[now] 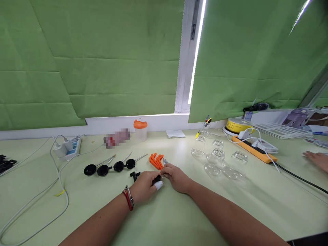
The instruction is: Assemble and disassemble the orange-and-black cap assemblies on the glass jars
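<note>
My left hand (146,184), with a white wrap on one finger, has its fingers closed round a black part (156,179) near the middle of the table. Touching it on the right, my right hand (176,177) pinches at thin metal pieces (165,161); their lower ends are hidden by the fingers. Several orange hooked pieces (156,160) lie just beyond the hands. A black T-shaped part (134,175) is beside my left hand. Further left lie black round parts with metal rods (103,169). To the right stand several clear glass pieces (217,157).
An orange-lidded cup (140,131) and a folded paper (175,133) sit near the wall. White cables and a power strip (73,149) are at left. An orange power strip (255,149) and yellow spool (237,125) are at right, with another person's hand (316,160).
</note>
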`<state>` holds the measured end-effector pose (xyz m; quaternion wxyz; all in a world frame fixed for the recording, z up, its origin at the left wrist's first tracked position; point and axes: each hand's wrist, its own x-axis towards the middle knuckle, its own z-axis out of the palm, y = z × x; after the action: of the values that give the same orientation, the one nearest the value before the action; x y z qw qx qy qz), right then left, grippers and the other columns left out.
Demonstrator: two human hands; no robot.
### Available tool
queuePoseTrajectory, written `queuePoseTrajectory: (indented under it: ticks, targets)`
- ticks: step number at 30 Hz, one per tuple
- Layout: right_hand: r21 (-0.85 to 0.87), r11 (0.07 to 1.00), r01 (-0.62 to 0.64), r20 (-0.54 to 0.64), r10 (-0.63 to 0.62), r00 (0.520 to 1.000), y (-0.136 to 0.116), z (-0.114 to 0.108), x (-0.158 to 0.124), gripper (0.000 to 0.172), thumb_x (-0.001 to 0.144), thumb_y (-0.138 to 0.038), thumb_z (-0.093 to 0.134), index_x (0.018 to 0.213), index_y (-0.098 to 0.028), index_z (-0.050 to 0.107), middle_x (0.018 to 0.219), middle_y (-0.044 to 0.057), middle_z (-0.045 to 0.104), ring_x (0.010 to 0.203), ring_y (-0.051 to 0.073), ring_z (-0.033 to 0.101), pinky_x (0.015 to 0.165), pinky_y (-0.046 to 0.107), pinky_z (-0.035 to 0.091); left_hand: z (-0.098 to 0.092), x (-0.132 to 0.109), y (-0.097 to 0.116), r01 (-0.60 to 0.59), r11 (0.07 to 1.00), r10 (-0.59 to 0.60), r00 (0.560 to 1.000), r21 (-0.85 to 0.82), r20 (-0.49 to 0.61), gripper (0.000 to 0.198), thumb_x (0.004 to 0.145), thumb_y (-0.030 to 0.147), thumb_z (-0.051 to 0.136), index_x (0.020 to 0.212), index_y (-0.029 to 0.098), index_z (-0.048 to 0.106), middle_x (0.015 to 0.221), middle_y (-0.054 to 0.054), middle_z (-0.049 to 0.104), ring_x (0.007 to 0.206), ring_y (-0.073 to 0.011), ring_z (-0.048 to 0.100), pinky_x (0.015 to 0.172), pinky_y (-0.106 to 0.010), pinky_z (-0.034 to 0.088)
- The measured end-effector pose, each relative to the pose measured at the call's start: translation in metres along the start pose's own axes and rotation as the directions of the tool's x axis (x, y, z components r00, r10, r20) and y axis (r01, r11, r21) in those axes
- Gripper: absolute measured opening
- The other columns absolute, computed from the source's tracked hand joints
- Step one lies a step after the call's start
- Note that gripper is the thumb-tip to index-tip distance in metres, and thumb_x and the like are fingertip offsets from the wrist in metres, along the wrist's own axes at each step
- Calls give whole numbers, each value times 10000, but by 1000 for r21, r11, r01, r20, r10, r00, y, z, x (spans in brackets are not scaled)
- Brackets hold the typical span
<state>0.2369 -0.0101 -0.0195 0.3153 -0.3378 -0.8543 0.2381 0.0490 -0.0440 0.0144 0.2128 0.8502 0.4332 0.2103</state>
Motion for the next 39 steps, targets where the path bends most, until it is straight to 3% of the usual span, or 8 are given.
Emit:
queuePoseTrajectory:
  ticks: [5,14,23,39]
  targets:
    - [60,997,-46,-20,47,999,5,-3,-1,280,744,-12,447,881,-194,611,892,22,583,830,141,543,761,265,428,1,-1,0,10,1000,-10,1000,-8,-3,101,782,266,473,726,191,511,610,49,469,565,-97,373,534,-214,275]
    - [232,950,-211,5,215,977,8,-13,-6,229,721,-66,457,832,-188,616,813,11,623,774,144,554,726,270,436,1,1,-1,10,997,-10,1000,-79,4,111,786,269,478,781,184,549,658,31,517,597,-105,402,555,-213,309]
    - [305,931,-201,28,202,979,13,-22,-9,209,718,-89,456,803,-186,621,797,5,625,768,136,539,723,263,420,3,4,1,-44,988,39,999,-148,-34,90,772,212,490,818,186,563,814,-16,570,736,-144,484,653,-234,368]
    - [386,891,-238,67,231,971,16,-23,-10,187,717,-105,479,808,-181,624,807,9,635,759,131,555,711,257,428,4,5,5,7,981,-3,1000,-195,20,88,774,246,461,754,178,511,694,19,498,649,-118,414,596,-218,335]
